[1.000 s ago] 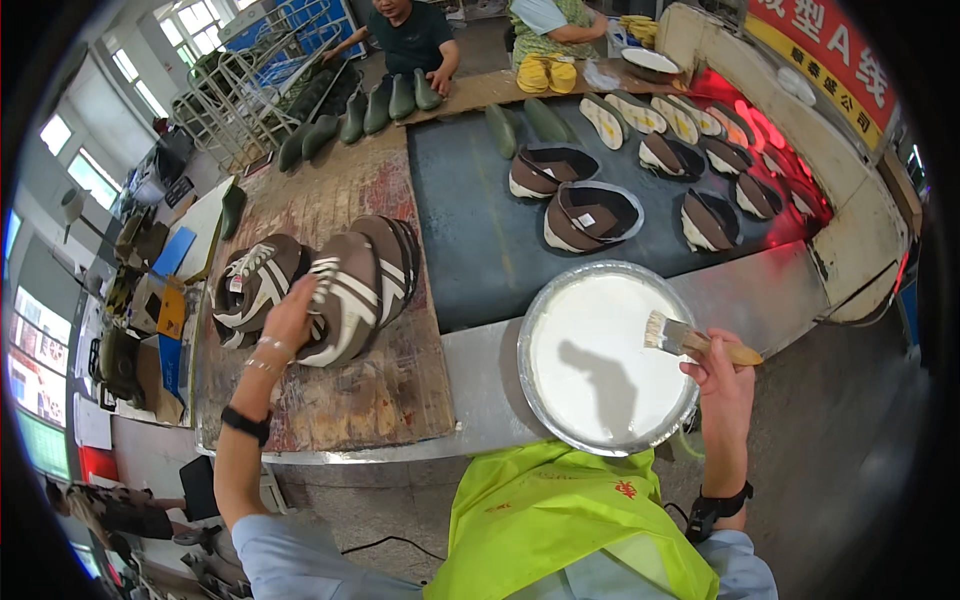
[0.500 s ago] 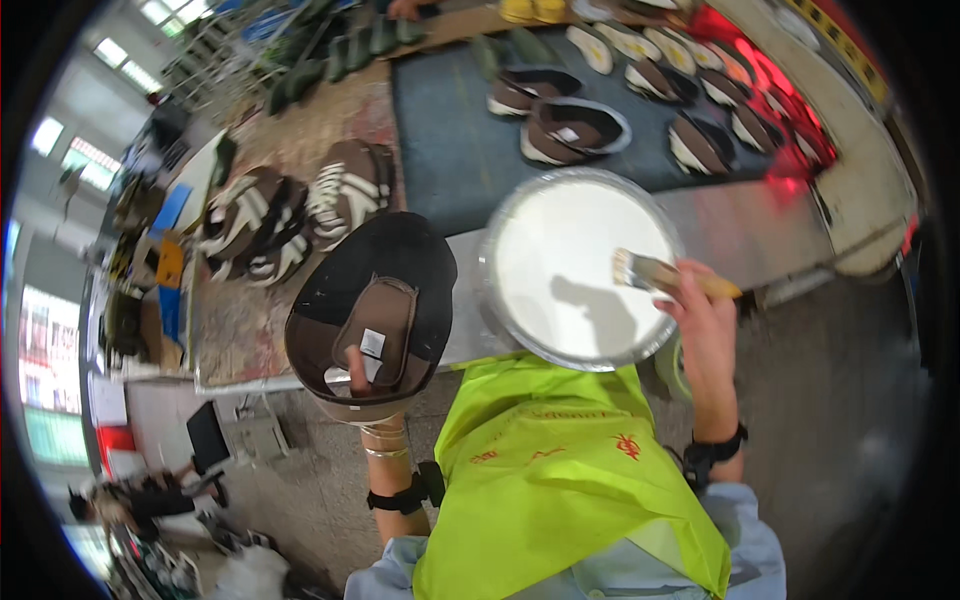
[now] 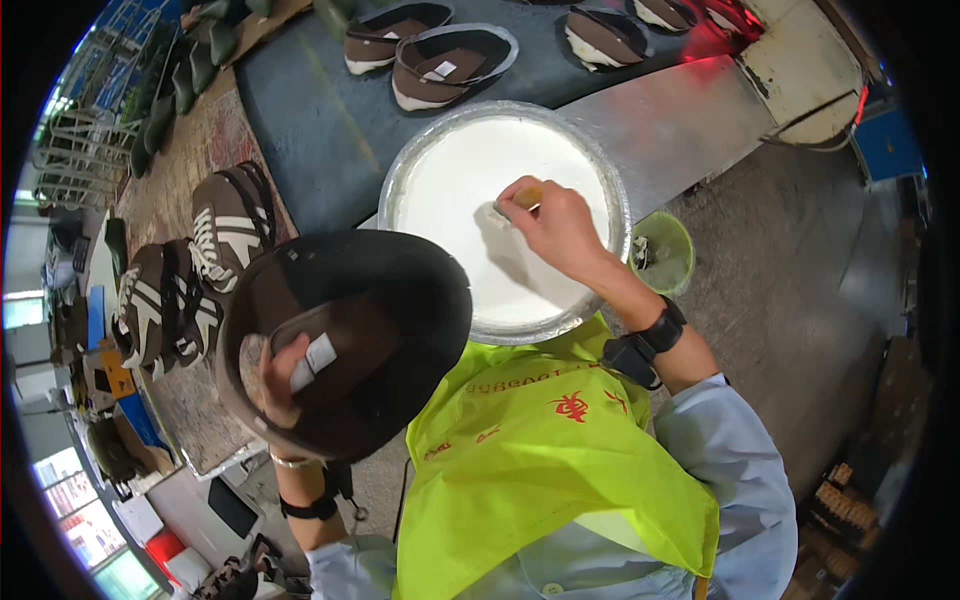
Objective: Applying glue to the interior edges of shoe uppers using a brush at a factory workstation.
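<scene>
My left hand (image 3: 283, 380) grips a dark brown and black shoe upper (image 3: 410, 320), with fingers inside its opening beside a brown insole bearing a white label (image 3: 318, 353). The upper is tilted and close to me, left of a round metal basin (image 3: 612, 170). White liquid (image 3: 440, 200) fills the basin broadly. Over it, my right hand (image 3: 560, 230) is closed round a brush (image 3: 528, 196) whose handle points up toward me. The bristles are mostly hidden by the fingers; whether they touch the liquid, I cannot tell.
Brown shoes with white stripes (image 3: 228, 225) stand on the worn table at left. Shoe uppers (image 3: 455, 68) rest on the dark belt beyond the basin, near a red glow. A green bin (image 3: 665, 250) sits on the floor at right. Green shoe forms (image 3: 200, 65) line the far left.
My right hand has moved left and brought the brush from the basin's right side to over its middle, turning the handle up. The upper in my left hand has come nearer and tilted. The view has shifted.
</scene>
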Motion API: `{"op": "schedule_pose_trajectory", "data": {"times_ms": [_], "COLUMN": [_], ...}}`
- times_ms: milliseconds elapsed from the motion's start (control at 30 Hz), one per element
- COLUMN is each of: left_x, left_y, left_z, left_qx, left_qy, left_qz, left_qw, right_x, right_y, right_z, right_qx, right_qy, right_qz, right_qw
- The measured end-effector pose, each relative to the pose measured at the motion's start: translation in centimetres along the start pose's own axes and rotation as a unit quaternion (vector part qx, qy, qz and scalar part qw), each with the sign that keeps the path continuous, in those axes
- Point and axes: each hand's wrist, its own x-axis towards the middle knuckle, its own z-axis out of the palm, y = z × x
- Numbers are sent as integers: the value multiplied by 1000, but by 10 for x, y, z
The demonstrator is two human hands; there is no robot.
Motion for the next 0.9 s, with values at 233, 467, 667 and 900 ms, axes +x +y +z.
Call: {"op": "schedule_pose_trajectory", "data": {"times_ms": [233, 467, 667, 900], "left_x": [56, 96, 94, 69], "left_y": [7, 32, 22, -3], "left_z": [28, 59, 53, 35], "left_qx": [-65, -373, -252, -203], "left_qy": [-122, -172, -229, -22], "left_qz": [-98, -419, -209, -225], "left_qw": [986, 810, 917, 953], "right_x": [-10, -3, -1, -35], "right_y": [-31, -51, -53, -12], "right_z": [-29, -32, -54, -40], "right_qx": [330, 289, 199, 178], "right_qy": [-60, -88, -93, -30], "right_qz": [-44, -90, -156, -62], "right_qw": [941, 949, 963, 982]}}
